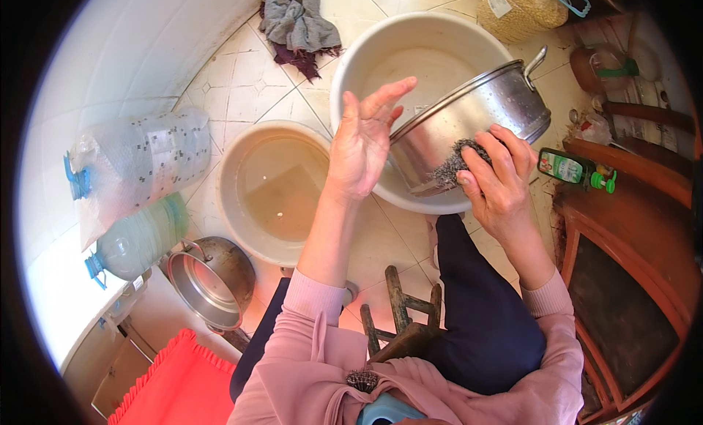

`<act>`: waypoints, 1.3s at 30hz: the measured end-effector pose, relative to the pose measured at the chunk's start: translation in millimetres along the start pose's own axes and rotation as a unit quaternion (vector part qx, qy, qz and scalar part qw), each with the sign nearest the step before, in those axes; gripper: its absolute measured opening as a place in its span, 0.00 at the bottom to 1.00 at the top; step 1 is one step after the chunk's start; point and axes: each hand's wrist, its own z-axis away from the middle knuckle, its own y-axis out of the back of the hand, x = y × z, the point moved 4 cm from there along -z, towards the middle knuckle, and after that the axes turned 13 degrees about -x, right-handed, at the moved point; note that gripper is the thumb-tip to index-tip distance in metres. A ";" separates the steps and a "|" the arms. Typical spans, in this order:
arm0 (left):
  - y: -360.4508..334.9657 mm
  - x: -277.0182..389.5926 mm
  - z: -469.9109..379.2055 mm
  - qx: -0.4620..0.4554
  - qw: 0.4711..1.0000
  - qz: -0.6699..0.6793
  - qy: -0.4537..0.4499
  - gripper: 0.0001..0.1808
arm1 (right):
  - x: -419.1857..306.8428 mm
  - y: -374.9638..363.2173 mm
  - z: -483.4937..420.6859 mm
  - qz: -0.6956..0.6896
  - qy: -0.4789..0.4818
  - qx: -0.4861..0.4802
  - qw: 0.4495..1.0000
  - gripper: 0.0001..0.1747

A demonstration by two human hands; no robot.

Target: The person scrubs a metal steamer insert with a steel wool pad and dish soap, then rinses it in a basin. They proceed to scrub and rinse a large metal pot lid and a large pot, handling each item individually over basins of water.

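My right hand point(497, 178) grips a grey metal scouring pad point(458, 161) and presses it to the outer wall of a stainless steel pot point(469, 109). The pot lies tilted on its side in a large white plastic basin point(362, 57), one loop handle pointing up and away. Water drops dot its wall. Just left of the pot's rim, my left hand point(365, 134) is raised with fingers spread and nothing in it; whether its edge touches the rim, I cannot tell. A smaller basin point(228, 194) of cloudy water stands on the left.
A green dish-soap bottle point(571, 168) lies right, by a wooden cabinet point(626, 238). Large plastic bottles point(143, 156) and another steel pot point(239, 271) are left. A grey cloth point(299, 21) lies on the tiles. A jar of grains point(516, 13) stands far right; a wooden stool point(398, 298) is below me.
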 end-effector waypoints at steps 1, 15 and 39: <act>-1.7 2.0 1.2 0.007 0.998 0.068 -0.014 0.37 | -0.8 0.1 -0.1 0.002 -0.006 -0.007 1.000 0.15; -49.6 20.8 -32.4 -0.017 0.909 -0.413 0.062 0.29 | -8.0 -8.9 4.3 0.002 0.024 0.006 1.000 0.17; -54.8 -8.7 -72.0 -0.026 0.851 -0.522 0.051 0.18 | 50.3 26.1 17.9 -0.012 -0.010 0.113 0.993 0.11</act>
